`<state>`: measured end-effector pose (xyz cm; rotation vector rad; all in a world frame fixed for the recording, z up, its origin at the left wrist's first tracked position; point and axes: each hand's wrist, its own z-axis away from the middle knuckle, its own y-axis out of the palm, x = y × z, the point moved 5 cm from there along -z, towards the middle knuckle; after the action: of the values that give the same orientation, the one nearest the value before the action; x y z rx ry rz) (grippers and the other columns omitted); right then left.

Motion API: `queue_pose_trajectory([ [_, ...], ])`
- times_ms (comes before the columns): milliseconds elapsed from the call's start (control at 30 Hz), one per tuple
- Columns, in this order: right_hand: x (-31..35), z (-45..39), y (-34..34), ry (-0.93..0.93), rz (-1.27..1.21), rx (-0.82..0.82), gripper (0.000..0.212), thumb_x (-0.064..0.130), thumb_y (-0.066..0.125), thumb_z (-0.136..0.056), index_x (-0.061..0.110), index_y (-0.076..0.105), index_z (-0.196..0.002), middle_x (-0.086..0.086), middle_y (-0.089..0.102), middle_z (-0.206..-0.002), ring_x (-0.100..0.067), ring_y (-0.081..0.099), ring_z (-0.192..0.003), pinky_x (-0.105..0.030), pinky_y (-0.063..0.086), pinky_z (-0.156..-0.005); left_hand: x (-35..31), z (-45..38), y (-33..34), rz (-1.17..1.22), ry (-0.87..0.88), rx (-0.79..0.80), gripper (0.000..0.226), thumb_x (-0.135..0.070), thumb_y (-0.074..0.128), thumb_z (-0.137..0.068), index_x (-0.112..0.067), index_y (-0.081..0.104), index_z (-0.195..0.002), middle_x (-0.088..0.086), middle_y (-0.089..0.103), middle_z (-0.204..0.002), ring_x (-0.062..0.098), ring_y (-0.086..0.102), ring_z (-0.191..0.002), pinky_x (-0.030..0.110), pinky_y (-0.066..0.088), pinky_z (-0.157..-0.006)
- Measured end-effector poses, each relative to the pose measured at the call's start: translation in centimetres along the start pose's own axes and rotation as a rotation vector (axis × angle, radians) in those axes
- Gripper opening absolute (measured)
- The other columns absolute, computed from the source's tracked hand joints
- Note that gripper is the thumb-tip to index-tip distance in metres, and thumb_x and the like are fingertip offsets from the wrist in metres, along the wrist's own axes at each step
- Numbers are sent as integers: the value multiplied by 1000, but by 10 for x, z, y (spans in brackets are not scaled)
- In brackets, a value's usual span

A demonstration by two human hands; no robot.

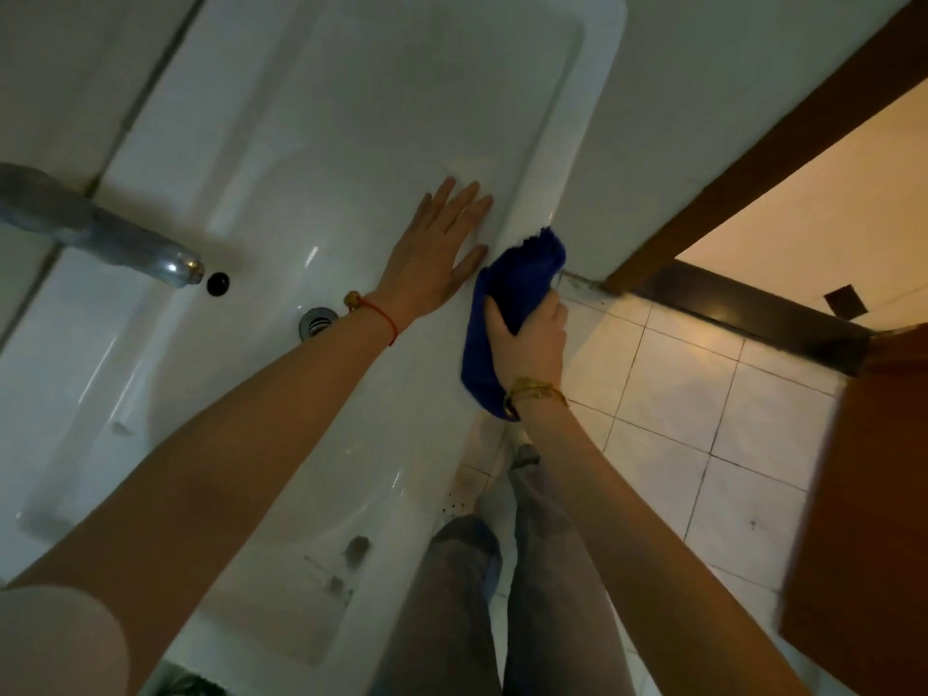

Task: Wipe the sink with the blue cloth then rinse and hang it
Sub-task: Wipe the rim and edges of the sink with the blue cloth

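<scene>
The fingers (552, 306) of the right hand (532, 339) curl round the blue cloth (507, 298), the thumb lying across its near face, so the cloth is gripped bunched in the fist. It sits on the front rim of the sink (351, 143), at about three o'clock from the drain (316, 322); its upper end reaches toward one o'clock and its lower end hangs past the wrist toward six. A gold bracelet (535, 391) circles that wrist.

The fingers (464, 200) of the left hand (437, 253) lie straight and slightly spread, holding nothing, flat on the white surface of the sink just inside the rim. The thumb points toward the cloth and comes close to its top edge; whether they touch cannot be told. A red string bracelet (381, 316) with a small bead sits on the left wrist, just beside the drain.

At nine o'clock from the drain the metal tap (100, 233) reaches over the basin, and a dark overflow hole (218, 283) lies just past its spout. At four o'clock the white tiled floor (703, 419) shows, with a brown door frame (753, 143) at two o'clock. The person's grey trouser legs (502, 595) stand at six.
</scene>
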<state>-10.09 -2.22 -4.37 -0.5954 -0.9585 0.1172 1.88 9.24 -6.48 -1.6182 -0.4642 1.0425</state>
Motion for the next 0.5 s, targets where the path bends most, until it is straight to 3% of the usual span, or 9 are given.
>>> queue_pose_trajectory([
  [100,15,-43,-12,-23,-43,23,66,48,61,-87,5,40,-132,-13,47,-131,-32,49,-117,-46,43,-100,3,-19,2,3,-26,-5,64,-46,29,-104,-10,26,-156,13,22,-164,34,15,-153,44,5,-125],
  [333,82,-199,-56,19,-18,25,77,52,56,-89,4,30,-142,-16,41,-142,-34,47,-126,-46,39,-107,2,-62,-4,-19,-78,-27,63,-46,29,-104,-11,23,-157,12,20,-165,30,13,-153,40,0,-125],
  [500,79,-194,-56,-17,16,32,74,49,56,-91,3,28,-142,-16,38,-141,-33,44,-125,-45,37,-108,6,-83,-4,-7,-121,-37,63,-44,32,-105,-12,22,-158,11,19,-165,30,12,-153,38,-1,-125],
])
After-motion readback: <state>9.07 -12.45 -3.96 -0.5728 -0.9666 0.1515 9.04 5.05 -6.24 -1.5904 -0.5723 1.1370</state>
